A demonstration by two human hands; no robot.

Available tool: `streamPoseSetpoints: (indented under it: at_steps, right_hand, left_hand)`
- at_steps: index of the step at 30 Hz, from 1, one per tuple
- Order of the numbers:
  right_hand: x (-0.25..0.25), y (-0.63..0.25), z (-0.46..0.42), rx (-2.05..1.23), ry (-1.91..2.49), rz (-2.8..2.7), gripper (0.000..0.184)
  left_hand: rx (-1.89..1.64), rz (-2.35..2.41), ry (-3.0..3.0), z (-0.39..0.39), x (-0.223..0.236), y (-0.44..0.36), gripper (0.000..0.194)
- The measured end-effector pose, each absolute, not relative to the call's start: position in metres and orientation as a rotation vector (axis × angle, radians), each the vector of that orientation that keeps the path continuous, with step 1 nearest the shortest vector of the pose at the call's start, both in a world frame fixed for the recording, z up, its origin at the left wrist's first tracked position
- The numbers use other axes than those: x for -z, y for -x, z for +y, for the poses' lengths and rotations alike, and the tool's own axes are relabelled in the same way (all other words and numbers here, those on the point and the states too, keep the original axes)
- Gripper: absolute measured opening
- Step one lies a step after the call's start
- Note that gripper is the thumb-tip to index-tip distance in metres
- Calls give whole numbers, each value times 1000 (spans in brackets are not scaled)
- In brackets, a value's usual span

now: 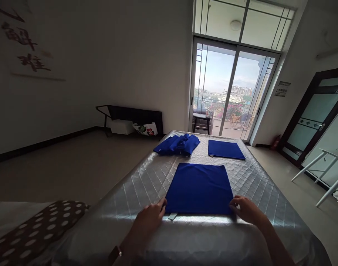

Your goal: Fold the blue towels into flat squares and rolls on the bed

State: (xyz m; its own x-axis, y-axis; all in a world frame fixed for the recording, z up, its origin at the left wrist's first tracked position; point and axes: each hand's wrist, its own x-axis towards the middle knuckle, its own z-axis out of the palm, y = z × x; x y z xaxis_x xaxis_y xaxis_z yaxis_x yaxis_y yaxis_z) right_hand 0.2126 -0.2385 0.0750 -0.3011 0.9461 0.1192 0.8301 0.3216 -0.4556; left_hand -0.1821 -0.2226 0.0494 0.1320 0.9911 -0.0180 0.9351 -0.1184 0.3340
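Observation:
A flat blue square cloth [199, 188], perhaps a cushion cover, lies on the silver quilted table cover [141, 184] in front of me. From its near edge, toward the left, a small white tag [172, 216] sticks out. My left hand [151, 218] is closed on the near left corner, thumb and fingers pressed together. At the near right corner my right hand [245, 210] pinches the cloth's edge. Farther back on the right lies another flat blue cloth [226, 149]. Several crumpled blue cloths [178, 145] are heaped at the back left.
A brown polka-dot cloth [38, 229] lies at the lower left. Against the far wall stands a black bench [135, 114] with a white box and a bag. Beyond the table is a sliding glass door [234, 88]; a white-legged stool [324, 162] stands at the right.

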Motion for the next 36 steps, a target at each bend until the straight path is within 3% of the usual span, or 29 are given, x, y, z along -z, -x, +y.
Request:
streamPoseSetpoints:
  at_steps: [6, 11, 17, 21, 30, 36]
  right_hand:
    - [-50, -182, -189, -232, 1718, -2054, 39]
    - [-31, -164, -175, -234, 2028, -2102, 59]
    - [-28, -164, -179, -205, 2132, -2189, 62]
    - [-28, -162, -178, -186, 2168, -2135, 64]
    - [-28, -159, -179, -197, 2210, -2102, 66]
    - [-37, -154, -143, -119, 2241, -2111, 62]
  left_hand:
    - [-295, 1987, -2318, -212, -66, 149, 32]
    - [-435, 1586, -2588, -183, -69, 60, 26]
    - [-383, 1196, -2786, -151, -43, -16, 43]
    - [-314, 1356, -2758, -138, -16, 12, 54]
    - [-308, 1964, -2489, -147, 22, 159, 67]
    - [-317, 2011, -2383, -160, 13, 162, 74]
